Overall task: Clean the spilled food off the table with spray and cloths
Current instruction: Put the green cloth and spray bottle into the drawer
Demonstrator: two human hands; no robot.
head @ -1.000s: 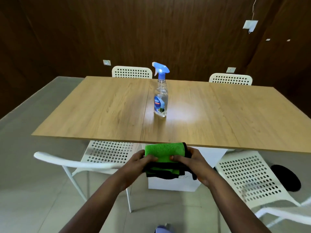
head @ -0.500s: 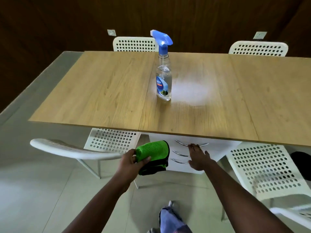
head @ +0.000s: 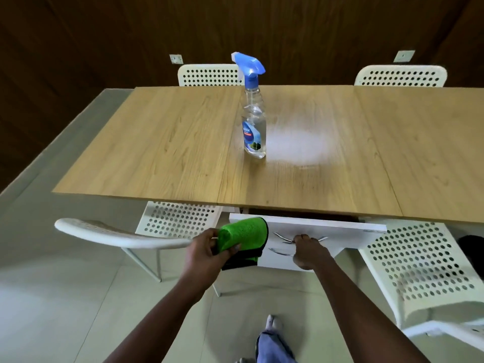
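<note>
A clear spray bottle (head: pixel 253 127) with a blue trigger stands upright near the middle of the wooden table (head: pixel 162 153). Just right of it lies a pale, hazy patch (head: pixel 298 142) on the tabletop. Below the table's near edge, my left hand (head: pixel 207 254) grips a folded green cloth (head: pixel 242 235) with a black edge. My right hand (head: pixel 309 254) is closed on the top metal handle (head: pixel 284 238) of a white drawer unit (head: pixel 314 226) under the table. The top drawer is pulled out a little.
White perforated chairs stand at the near left (head: pixel 167 224), near right (head: pixel 413 260) and behind the table (head: pixel 209 74), (head: pixel 400 76). A second handle (head: pixel 280 252) shows lower on the drawer unit. A dark object (head: pixel 471 247) lies on the floor at right. My foot (head: pixel 272 323) is below.
My right hand let go of the cloth, reached the drawer handle and closed on it; the top drawer has come out. My left hand keeps the cloth. The view moved closer to the table.
</note>
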